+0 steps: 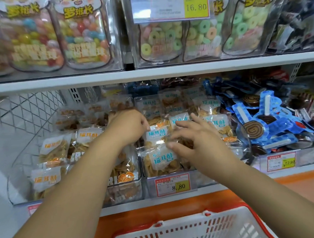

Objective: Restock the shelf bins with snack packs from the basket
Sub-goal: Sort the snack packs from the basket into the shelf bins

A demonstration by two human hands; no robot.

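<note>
Both my hands reach into the middle clear shelf bin (200,180), which holds several snack packs with blue lettering. My left hand (127,125) has its fingers curled down onto a blue-label snack pack (156,135) at the top of the pile. My right hand (194,137) lies with spread fingers over the packs, its thumb touching the front blue-label pack (160,162). The white basket with a red rim (193,228) sits below the shelf at the bottom of the view; I cannot see its contents.
A left bin (21,200) holds orange-label snack packs (53,150). A right bin holds blue lollipop-style packs (271,124). The upper shelf carries candy bags (80,35). Price tags read 8.80 (172,185) and 16.80 (171,6). A wire mesh panel (31,110) stands at left.
</note>
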